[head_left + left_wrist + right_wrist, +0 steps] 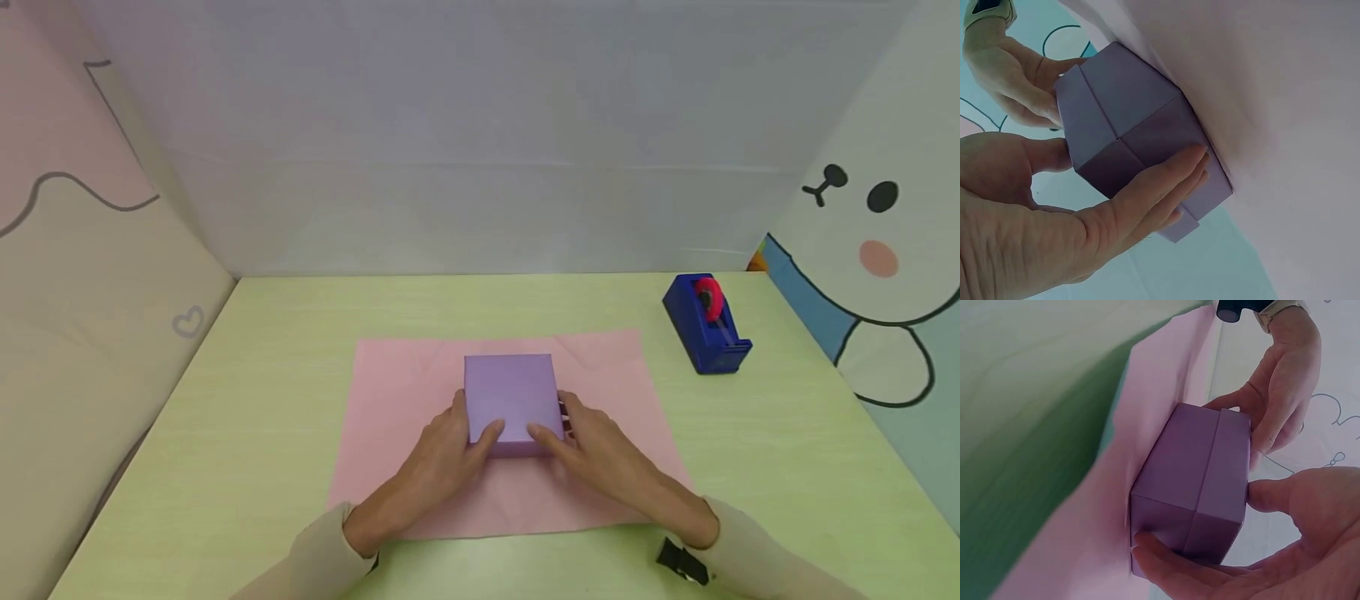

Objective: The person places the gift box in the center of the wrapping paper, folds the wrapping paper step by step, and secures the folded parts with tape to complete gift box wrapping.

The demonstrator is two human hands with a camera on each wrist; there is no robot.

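A square purple lidded box (512, 395) rests on a pink sheet of paper (405, 375) in the head view. My left hand (442, 454) grips its left side, with the thumb over the near top edge and the fingers along the side wall. From the right, my right hand (600, 450) holds it the same way, its thumb close to the other one. Both wrist views show the lid seam around the box (1129, 131). In the right wrist view the bottom of the box (1179, 481) sits against the paper.
A blue tape dispenser (705, 325) with a red core stands at the back right of the pale wooden table (225, 417). Behind the table hangs a plain light cloth (480, 150). Printed cartoon panels (885, 275) flank both sides.
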